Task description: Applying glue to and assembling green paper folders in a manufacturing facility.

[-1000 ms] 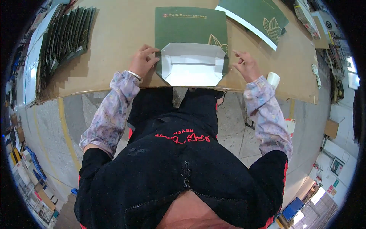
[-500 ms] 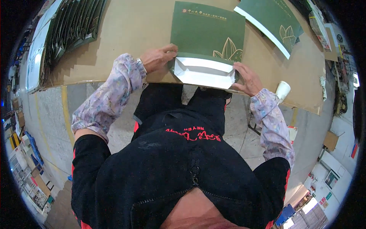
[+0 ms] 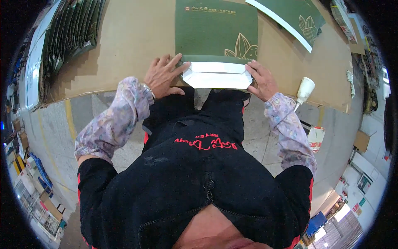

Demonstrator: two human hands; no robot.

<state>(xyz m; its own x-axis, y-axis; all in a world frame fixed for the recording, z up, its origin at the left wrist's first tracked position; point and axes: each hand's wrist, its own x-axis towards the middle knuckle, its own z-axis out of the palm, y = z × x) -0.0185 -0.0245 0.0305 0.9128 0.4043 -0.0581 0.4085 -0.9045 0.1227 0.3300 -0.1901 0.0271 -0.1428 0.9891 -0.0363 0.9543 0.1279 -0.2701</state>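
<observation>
In front of me a green paper bag (image 3: 215, 33) with gold line drawing lies flat on a cardboard-covered table, its white-inside bottom end (image 3: 217, 79) toward me. That end is folded into a flattened shape with slanted corners. My left hand (image 3: 163, 74) lies at its left end, fingers spread and fingertips on the fold, thumb pointing apart below. At the right end my right hand (image 3: 264, 81) rests its fingertips on the white flap, with the thumb apart near the lower corner. Beside my right wrist is a white squeeze bottle (image 3: 305, 89) with a thin nozzle.
A row of folded green bags (image 3: 76, 31) stands at the table's left. More green bags (image 3: 290, 20) with a white edge lie at the far right. The table's cardboard edge (image 3: 331, 106) runs close to my body. A printed box (image 3: 316, 137) is below the table at right.
The raised bottom flaps have been pressed flatter. My left hand has opened out, its fingers spreading over the fold; my right fingertips now lie on the flap. The view has shifted slightly.
</observation>
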